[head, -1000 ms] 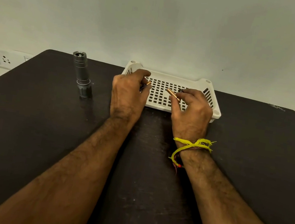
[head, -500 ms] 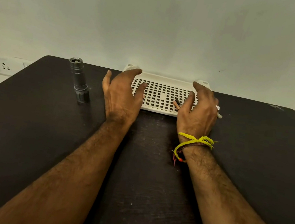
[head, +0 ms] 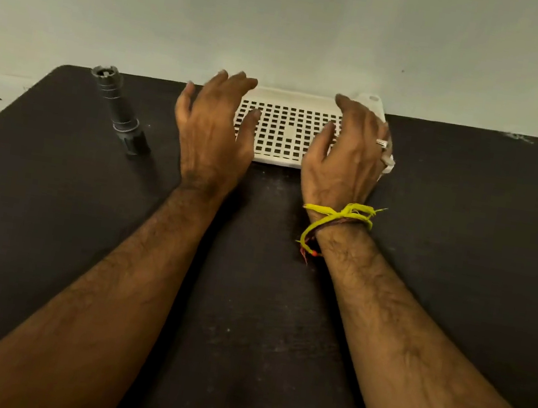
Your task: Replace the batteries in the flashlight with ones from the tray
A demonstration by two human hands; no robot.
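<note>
Left hand (head: 213, 133): our fingers spread, holding nothing, over the tray's left end.
Right hand (head: 347, 152): spread too, over the right end.
Tray (head: 288, 130): white, between our hands; no batteries visible.
Flashlight (head: 120, 110): left of our left hand, the nearer; lies lengthwise away from us on the desk (head: 52, 208).

1. A dark table (head: 48, 242) lies bare across its near half and its whole right side, leaving wide passage there.
2. A white perforated tray (head: 288, 130) sits at the far edge against the wall, so nothing can pass behind it.
3. The left hand (head: 211, 133) and right hand (head: 346, 159), fingers spread, cover the tray's two ends; only its middle grid is reachable.
4. A flashlight (head: 120, 110) lies on the table left of the tray, near the left hand, with a narrow gap between them.
</note>
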